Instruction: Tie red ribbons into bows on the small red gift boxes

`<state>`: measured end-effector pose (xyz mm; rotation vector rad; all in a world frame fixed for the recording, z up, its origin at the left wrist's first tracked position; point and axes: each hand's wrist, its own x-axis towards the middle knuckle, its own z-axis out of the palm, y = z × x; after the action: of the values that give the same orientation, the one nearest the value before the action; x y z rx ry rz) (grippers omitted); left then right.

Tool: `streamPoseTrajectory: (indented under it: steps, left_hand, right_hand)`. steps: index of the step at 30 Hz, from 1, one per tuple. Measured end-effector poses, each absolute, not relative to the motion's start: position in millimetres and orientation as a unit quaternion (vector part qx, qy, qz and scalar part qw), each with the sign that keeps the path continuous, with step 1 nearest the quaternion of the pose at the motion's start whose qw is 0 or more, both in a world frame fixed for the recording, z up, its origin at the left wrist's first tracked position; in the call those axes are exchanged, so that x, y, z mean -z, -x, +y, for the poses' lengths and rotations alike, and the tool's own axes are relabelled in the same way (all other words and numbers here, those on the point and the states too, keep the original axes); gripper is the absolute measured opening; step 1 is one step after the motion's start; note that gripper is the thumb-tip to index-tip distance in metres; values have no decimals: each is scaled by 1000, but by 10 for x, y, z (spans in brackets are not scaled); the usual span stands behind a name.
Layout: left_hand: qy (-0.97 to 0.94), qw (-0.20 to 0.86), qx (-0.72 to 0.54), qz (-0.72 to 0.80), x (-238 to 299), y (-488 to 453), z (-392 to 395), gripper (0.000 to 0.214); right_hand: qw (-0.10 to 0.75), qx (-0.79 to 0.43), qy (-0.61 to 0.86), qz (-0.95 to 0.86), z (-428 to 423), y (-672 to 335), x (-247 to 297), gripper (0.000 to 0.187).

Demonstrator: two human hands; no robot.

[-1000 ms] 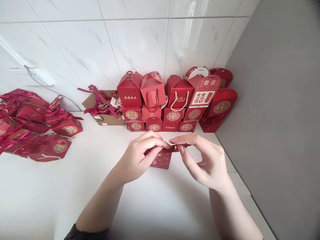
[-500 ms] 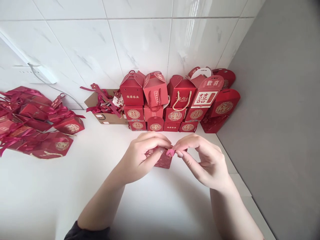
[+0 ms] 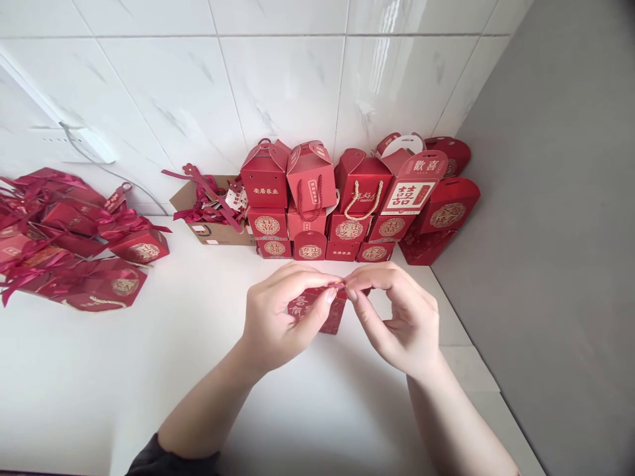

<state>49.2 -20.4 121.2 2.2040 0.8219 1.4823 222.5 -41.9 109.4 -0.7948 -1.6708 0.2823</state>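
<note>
Black sleeve cloth (image 3: 173, 457) is the nearest thing I get from the head camera, at the lower left edge. Beyond it I see two bare hands meeting over the white table (image 3: 317, 423). The left hand (image 3: 282, 314) pinches a small pinkish-red piece (image 3: 339, 285) in its fingers, and the right hand (image 3: 404, 317) grips the same piece from the other side, so it sits between the two sets of fingertips, mostly covered from my view. Just under the hands I make out a dark red printed piece (image 3: 331, 320) with pale characters; I cannot tell whether it lies on the table or hangs. Farther out on the left, red boxes with ribbons (image 3: 102, 284) crowd together. Past the hands, red gift boxes (image 3: 262, 188) printed in gold stand stacked in three tiers, and beside them a brown carton (image 3: 228, 235) holds dark red ribbons (image 3: 203, 192). Behind everything I have the white tiled wall (image 3: 282, 86), with a grey panel (image 3: 560, 231) along the right.
</note>
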Motion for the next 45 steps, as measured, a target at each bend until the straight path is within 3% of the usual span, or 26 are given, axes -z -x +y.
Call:
streamPoseTrajectory:
  steps: [5, 12, 26, 37, 45]
  left_hand:
    - [-778, 8, -557, 290, -1169, -531, -221, 27]
    - [-786, -130, -547, 257, -1208, -537, -194, 25]
    - [-842, -215, -418, 265, -1203, -468, -212, 24]
    - [-846, -103, -424, 306, -1165, -519, -234, 14]
    - [-822, 76, -466, 317, -1245, -439, -253, 14]
  right_hand:
    - [586, -48, 340, -734, -432, -2147, -1070, 27]
    - [607, -18, 340, -717, -437, -2101, -1065, 25]
    - [565, 110, 377, -726, -428, -2115, -1058, 18]
    - [538, 103, 382, -745, -426, -2123, -1025, 17]
    - [618, -21, 356, -701, -521, -2147, -1157, 18]
